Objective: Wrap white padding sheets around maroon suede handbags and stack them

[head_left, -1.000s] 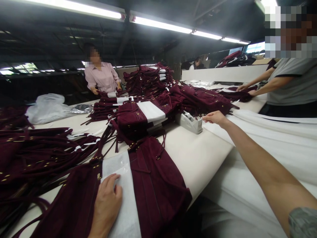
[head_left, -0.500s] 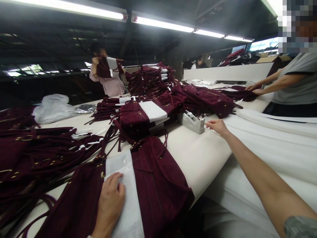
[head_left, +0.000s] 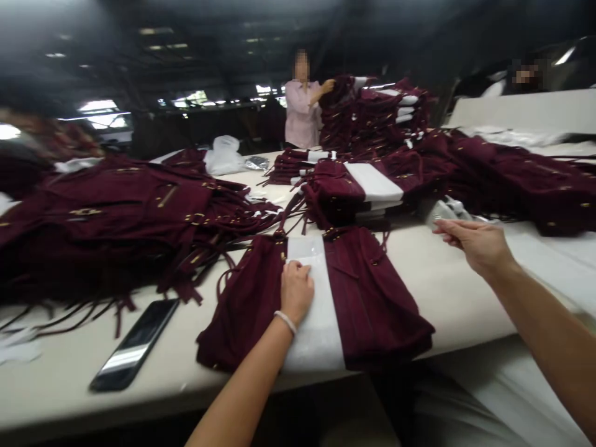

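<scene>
A maroon bag (head_left: 372,304) lies flat at the table's front edge, with a white paper band (head_left: 314,329) around its middle. My left hand (head_left: 297,290) rests on the upper part of this band, fingers lying on the paper. Clear, shiny tape shows on the band just above those fingers. My right hand (head_left: 477,245) is raised over the table right of the bag, thumb and fingers pinched together; what they hold is too small to make out. Just behind it is a grey tape dispenser (head_left: 433,211), partly hidden by the hand.
Maroon bags (head_left: 107,211) are heaped at left, near a black phone (head_left: 135,344). Behind my bag lies another banded bag (head_left: 328,186); more bags (head_left: 521,177) spread right. Farther back, a person (head_left: 300,112) touches a tall bag stack (head_left: 377,121). A plastic bag (head_left: 226,155) lies left of centre.
The view has swung left, bringing the phone into sight. My right hand has drawn back from the dispenser's right side to in front of it. The far person's raised bag is now at the stack.
</scene>
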Demonstrator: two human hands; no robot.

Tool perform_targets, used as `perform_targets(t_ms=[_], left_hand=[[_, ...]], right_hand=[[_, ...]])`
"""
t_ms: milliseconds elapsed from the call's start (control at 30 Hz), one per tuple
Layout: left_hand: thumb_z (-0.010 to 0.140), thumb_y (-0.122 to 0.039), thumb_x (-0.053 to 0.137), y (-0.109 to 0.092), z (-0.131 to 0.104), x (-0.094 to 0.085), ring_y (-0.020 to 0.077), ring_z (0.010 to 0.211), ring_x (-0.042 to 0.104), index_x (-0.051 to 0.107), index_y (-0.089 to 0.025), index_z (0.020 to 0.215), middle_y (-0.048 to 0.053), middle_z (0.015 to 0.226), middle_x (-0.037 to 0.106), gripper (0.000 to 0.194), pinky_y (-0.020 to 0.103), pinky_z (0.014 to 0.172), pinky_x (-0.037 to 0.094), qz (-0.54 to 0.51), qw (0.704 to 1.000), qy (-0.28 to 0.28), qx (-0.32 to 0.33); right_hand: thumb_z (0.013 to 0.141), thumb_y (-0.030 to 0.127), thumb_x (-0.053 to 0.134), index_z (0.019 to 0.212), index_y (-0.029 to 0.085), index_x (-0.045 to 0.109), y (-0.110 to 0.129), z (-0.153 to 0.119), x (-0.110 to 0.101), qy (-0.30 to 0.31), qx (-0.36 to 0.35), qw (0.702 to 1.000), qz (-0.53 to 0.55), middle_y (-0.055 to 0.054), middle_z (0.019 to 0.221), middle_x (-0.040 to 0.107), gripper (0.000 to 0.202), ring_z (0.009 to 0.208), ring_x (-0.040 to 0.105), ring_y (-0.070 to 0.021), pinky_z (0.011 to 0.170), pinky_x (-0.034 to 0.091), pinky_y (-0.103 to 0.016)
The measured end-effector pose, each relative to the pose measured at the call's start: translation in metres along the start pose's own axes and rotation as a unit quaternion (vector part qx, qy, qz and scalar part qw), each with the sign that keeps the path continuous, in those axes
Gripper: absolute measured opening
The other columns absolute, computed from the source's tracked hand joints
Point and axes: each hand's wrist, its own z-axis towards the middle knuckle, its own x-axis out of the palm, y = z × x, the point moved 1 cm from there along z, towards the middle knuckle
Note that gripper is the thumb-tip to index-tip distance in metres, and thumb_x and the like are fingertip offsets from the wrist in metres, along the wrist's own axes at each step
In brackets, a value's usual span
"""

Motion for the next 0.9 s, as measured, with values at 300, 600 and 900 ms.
perform_targets(t_ms=[300, 600, 900], left_hand=[[0.082, -0.002, 0.05, 0.014, -0.007, -0.013, 0.0245, 0.106, 0.055, 0.062, -0.013, 0.095, 0.013, 0.105, 0.062, 0.021, 0.039, 0.099, 0.043, -0.102, 0.991, 0.081, -0.006], [0.076, 0.006, 0.046, 0.05, 0.012, -0.02, 0.0202, 0.104, 0.066, 0.068, -0.008, 0.102, 0.015, 0.11, 0.071, 0.037, 0.03, 0.097, 0.047, -0.288, 0.948, 0.126, -0.047], [0.072, 0.004, 0.051, 0.059, 0.011, -0.009, 0.021, 0.103, 0.067, 0.073, -0.01, 0.098, 0.012, 0.106, 0.073, 0.037, 0.031, 0.098, 0.047, -0.401, 0.906, 0.094, -0.093]], right_hand=[[0.066, 0.033, 0.084, 0.07, 0.016, 0.072, 0.048, -0.112, 0.207, 0.253, 0.118, 0.96, 0.025, -0.011, 0.079, 0.075, 0.021, 0.053, 0.059, -0.012, 0.041, 0.04, -0.021], [0.073, 0.022, 0.076, 0.075, 0.015, 0.066, 0.023, -0.133, 0.286, 0.166, 0.179, 0.969, -0.035, -0.01, 0.064, 0.072, 0.013, 0.05, 0.063, -0.0155, 0.031, 0.038, -0.02], [0.076, 0.009, 0.068, 0.071, 0.011, 0.064, 0.0, -0.127, 0.308, 0.151, 0.175, 0.969, -0.088, -0.006, 0.053, 0.066, 0.006, 0.043, 0.059, -0.0106, 0.031, 0.038, -0.015]])
